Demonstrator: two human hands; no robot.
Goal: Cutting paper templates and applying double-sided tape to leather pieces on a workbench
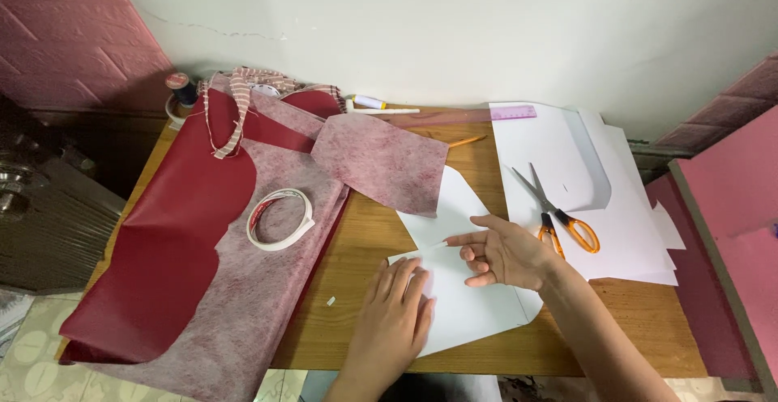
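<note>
Red fabric (170, 232) drapes the tabletop's (365, 240) left side, a tape roll (280, 219) resting on it. The left hand (395, 313) lies open, flat on the white paper (470, 305) at the front middle. The right hand (506, 252) rests on it, fingers loosely spread. Orange-handled scissors (559, 215) lie on paper sheets (624, 232) rightward.

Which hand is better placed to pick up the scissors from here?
The right hand, most likely. It lies closest to the orange-handled scissors, which rest on the white sheets just beyond it. The left hand lies flat on the white paper pattern, farther away, holding it down.
</note>
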